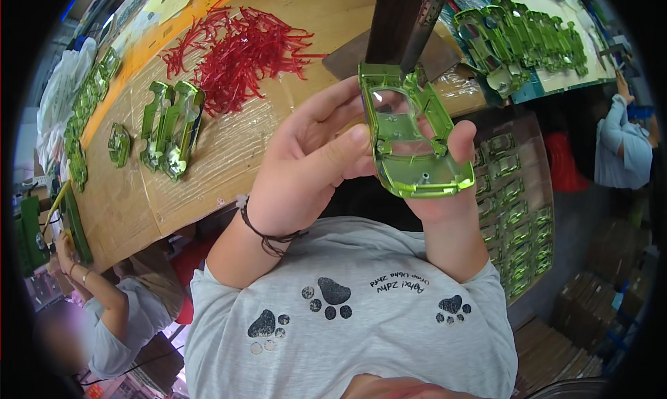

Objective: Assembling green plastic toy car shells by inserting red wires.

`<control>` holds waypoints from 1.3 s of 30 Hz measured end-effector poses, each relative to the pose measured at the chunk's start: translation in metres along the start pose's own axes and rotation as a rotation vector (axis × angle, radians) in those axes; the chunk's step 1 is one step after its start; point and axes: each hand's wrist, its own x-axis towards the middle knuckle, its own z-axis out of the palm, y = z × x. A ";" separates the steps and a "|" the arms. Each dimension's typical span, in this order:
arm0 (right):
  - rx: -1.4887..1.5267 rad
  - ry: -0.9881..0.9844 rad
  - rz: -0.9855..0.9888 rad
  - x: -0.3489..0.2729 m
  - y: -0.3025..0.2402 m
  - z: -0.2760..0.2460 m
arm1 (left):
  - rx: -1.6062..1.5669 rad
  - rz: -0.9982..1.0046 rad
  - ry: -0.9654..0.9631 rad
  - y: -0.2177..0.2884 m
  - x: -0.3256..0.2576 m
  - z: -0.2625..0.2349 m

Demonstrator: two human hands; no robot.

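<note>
Metallic green plastic is what fills this view, and I read it from the left edge inward: a curved row of green shells (82, 114) runs down the far left of the cardboard-covered worktop (208, 169), then a small cluster of three more green shells (170, 128) lies in the upper left, with a loose heap of red plastic strips (243, 48) just beside them toward the top. At centre my left hand (306, 166) comes up with a dark cord bracelet (267, 232) at the wrist; its thumb and forefinger pinch the left rim of the green car-body shell (410, 138), so that grip is narrow and closed on the part. The shell sits in the upper middle of the frame, held clear of the worktop, open side toward the camera, between both hands. My right hand (451, 183) supports it from below and behind, thumb over the right edge, also holding the shell. To do this well, I judge the fingers should stay on the rims and off the clear window insert, keeping the part tilted to the light. A stack of finished green shells (528, 37) lies upper right, and trays of more (517, 211) at right.
</note>
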 end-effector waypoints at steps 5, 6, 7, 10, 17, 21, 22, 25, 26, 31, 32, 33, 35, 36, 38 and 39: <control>-0.071 -0.018 -0.007 -0.002 -0.003 0.011 | 0.063 0.071 0.006 -0.001 -0.004 0.001; -0.088 0.000 -0.009 -0.003 -0.003 0.014 | 0.052 0.070 0.008 -0.001 -0.005 0.001; -0.105 0.021 -0.012 -0.004 -0.002 0.015 | 0.041 0.067 0.010 -0.001 -0.006 0.001; -0.118 0.029 -0.011 -0.004 -0.003 0.022 | -0.001 0.055 0.017 0.003 -0.007 0.004; 0.023 0.174 -0.015 -0.025 0.002 0.008 | 0.142 -0.111 0.028 -0.008 -0.013 0.001; 0.056 0.114 -0.128 -0.073 0.010 -0.037 | 0.799 -0.249 -0.129 -0.006 -0.027 0.005; 0.126 0.089 -0.165 -0.084 0.014 -0.055 | 1.027 -0.063 -0.274 -0.005 -0.025 0.005; 0.238 0.376 -0.328 -0.116 0.013 -0.112 | 1.051 0.201 -0.522 -0.004 -0.021 0.024; 0.291 0.549 -0.377 -0.126 0.008 -0.128 | 0.880 0.290 -0.719 -0.006 -0.021 0.034; 0.225 1.019 -0.562 -0.200 -0.019 -0.257 | 0.208 0.214 -1.125 -0.021 -0.021 0.087; 0.275 1.102 -0.577 -0.212 -0.030 -0.280 | 0.062 0.132 -1.170 -0.013 -0.014 0.097; 0.313 1.124 -0.632 -0.217 -0.039 -0.290 | -0.081 0.050 -1.204 -0.008 -0.011 0.105; 0.368 1.166 -0.716 -0.226 -0.064 -0.321 | -0.274 -0.208 -1.060 -0.009 -0.029 0.128; 0.428 1.211 -0.780 -0.228 -0.076 -0.340 | -0.457 -0.458 -0.876 -0.011 -0.042 0.140; 0.410 1.191 -0.847 -0.252 -0.101 -0.397 | -0.488 -0.380 -0.876 -0.017 -0.051 0.153; 0.390 1.185 -0.908 -0.261 -0.112 -0.421 | -0.531 -0.310 -0.867 -0.020 -0.051 0.158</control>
